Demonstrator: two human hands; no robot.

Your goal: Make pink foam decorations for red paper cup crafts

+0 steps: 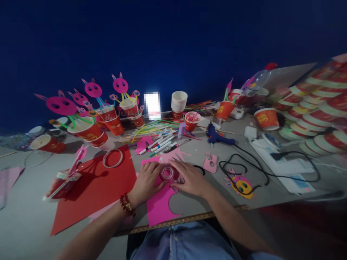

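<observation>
A small pale ring like a tape roll (167, 173) lies on a cut sheet of magenta paper (159, 209), between my two hands. My left hand (148, 178) rests over the paper at the ring's left, fingers stretched forward and the thumb near its lower edge. From the right, my right hand (192, 178) reaches over the paper, its thumb and fingers apart; whether it touches the small pink shape beside the ring I cannot tell. Beyond my fingers lies a lighter pink scrap (177, 154).
Several markers (159, 144) lie beyond my hands. A blue glue gun (217, 136) and its looping black cord are to the right, near a power strip (273, 162). Red card (100, 184) covers the left. Paper cups with pink paper figures (61, 105) stand behind; stacked cups (314, 104) rise at right.
</observation>
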